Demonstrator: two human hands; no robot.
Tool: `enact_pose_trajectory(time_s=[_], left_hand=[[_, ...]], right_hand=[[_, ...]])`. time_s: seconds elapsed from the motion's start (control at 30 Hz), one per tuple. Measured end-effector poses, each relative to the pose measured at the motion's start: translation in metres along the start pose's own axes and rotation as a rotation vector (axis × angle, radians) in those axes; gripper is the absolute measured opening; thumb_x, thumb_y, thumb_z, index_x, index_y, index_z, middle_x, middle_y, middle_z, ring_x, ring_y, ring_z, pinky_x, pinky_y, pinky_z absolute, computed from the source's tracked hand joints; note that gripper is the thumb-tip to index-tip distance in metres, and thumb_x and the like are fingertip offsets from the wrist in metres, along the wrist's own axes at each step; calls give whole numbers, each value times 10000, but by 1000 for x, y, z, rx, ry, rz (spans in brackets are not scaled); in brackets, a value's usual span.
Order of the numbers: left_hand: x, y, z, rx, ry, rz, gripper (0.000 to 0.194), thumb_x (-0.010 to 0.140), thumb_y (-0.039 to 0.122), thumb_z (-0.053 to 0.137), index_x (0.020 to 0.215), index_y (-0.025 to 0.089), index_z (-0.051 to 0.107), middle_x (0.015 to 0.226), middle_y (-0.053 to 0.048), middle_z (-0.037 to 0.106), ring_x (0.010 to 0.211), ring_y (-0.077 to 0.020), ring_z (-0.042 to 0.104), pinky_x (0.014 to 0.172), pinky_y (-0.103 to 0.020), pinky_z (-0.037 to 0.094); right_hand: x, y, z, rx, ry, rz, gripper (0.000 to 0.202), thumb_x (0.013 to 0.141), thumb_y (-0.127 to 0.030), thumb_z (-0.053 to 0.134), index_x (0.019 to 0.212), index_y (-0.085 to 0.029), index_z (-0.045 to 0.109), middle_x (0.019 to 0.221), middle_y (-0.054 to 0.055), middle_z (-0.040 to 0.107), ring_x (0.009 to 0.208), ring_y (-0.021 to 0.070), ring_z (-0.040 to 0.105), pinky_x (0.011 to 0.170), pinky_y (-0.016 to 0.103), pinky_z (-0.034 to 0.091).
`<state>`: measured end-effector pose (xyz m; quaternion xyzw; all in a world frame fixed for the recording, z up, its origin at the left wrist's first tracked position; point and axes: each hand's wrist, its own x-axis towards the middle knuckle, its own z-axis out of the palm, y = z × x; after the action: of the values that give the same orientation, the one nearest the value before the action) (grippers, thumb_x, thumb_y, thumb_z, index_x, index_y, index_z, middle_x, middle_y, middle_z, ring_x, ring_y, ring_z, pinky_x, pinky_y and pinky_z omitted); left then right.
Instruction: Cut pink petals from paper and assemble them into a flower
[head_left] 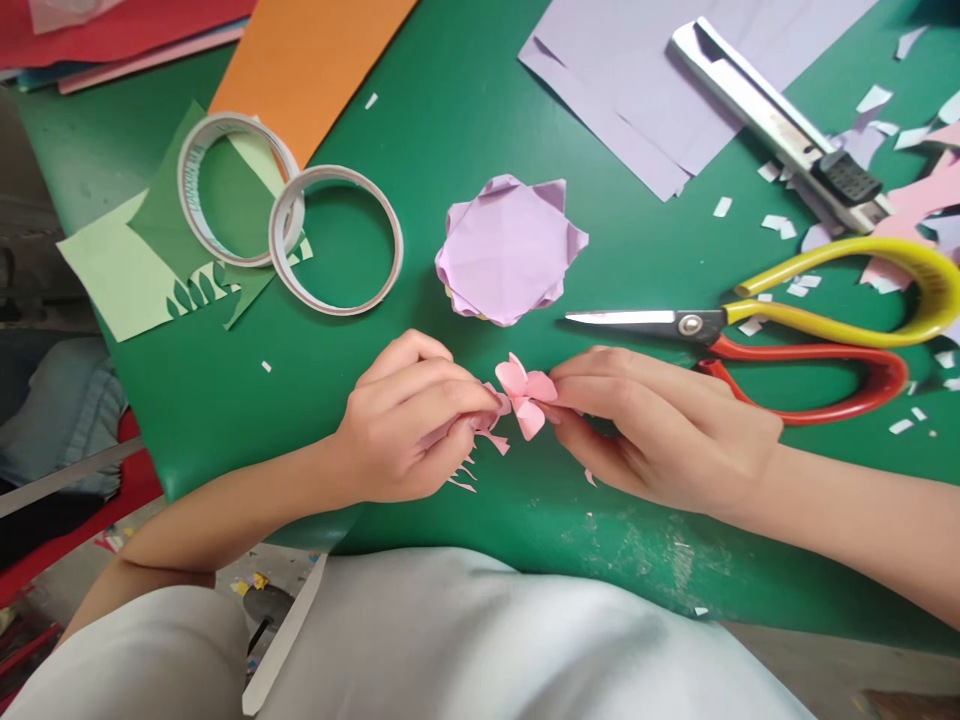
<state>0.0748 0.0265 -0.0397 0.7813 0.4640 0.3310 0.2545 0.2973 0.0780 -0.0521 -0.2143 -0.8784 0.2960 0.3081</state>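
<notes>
Between my hands is a small pink paper flower (526, 392) with several rounded petals. My right hand (667, 430) pinches one petal at its right side. Fingers of my left hand (420, 420) are closed in a pinch at the flower's left, on pink paper that is mostly hidden by them. Pink paper scraps (466, 475) with thin cut strips lie just below my left fingers. Beyond the flower sits a folded lilac paper piece (510, 250) with pointed edges. Scissors (690, 323) with yellow and red handles lie to the right, their tip near my right hand.
Two tape rolls (336, 240) overlap on green paper pieces (124, 265) at the left. Orange paper (300, 70) and lilac sheets (630, 80) lie at the back. A utility knife (780, 125) and white scraps (778, 226) are on the green table (420, 90) at right.
</notes>
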Motion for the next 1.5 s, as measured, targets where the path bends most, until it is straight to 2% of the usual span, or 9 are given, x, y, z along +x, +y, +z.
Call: enact_pose_trajectory(time_s=[0.17,0.3,0.5,0.63,0.73,0.87,1.03,1.27,1.5], left_hand=[[-1,-1,0,8,43,-10,231,866,60,466,868,217,635,772,-18,747,692,-162,638,702,-349,532],[-1,0,-2,-54,52,-61,123,868,139,589,968,205,617,796,-25,740,733,-171,642,690,-329,545],[-2,-1,-1,-51,34,-35,181,868,154,709,1012,218,620,843,-1,766,726,-134,637,634,-256,566],[-4,-3,5,-120,128,-39,238,903,215,715,1121,255,627,856,9,785,753,-149,663,666,-285,603],[-3,-4,5,-124,114,-2,190,938,223,683,1120,253,633,833,21,790,709,-131,673,708,-290,610],[0,-4,1,-125,35,41,118,930,133,669,1019,206,642,842,-6,800,735,-119,716,731,-271,601],[0,-4,-1,-155,26,37,121,917,133,687,1002,207,643,859,-25,809,765,-140,746,728,-282,614],[-1,-2,0,-206,21,12,167,896,89,671,1009,209,643,856,-28,806,782,-154,752,721,-291,623],[-5,-5,-2,-464,17,-46,221,906,93,573,1102,113,674,970,-128,772,931,-210,754,781,-302,635]], right_hand=[[0,1,-7,-145,-51,-82,153,940,-55,558,1039,-171,574,894,88,710,746,168,664,671,274,585],[5,-1,-9,-255,-57,-255,145,958,-54,504,947,-130,627,842,115,720,709,189,662,647,317,589],[10,-2,-9,-394,-74,-405,153,968,-152,592,858,-147,698,817,86,723,737,181,671,596,302,563],[12,-2,-9,-432,-84,-450,152,973,-174,606,853,-169,700,819,66,728,734,167,661,569,291,538],[13,-2,-9,-449,-82,-452,194,993,-164,569,841,-198,685,822,43,731,739,155,657,566,275,531],[11,-4,-8,-360,-74,-382,134,976,-121,563,878,-153,649,845,83,721,731,171,661,559,291,533],[4,-7,-3,-146,-81,-168,125,975,-56,487,974,-130,587,861,114,718,729,193,649,599,327,563],[-1,-13,3,266,-30,144,212,941,9,546,1053,-170,569,922,62,693,847,135,685,736,243,603],[4,-13,-2,255,0,205,233,921,12,601,1030,-195,597,923,23,712,849,96,706,761,170,597]])
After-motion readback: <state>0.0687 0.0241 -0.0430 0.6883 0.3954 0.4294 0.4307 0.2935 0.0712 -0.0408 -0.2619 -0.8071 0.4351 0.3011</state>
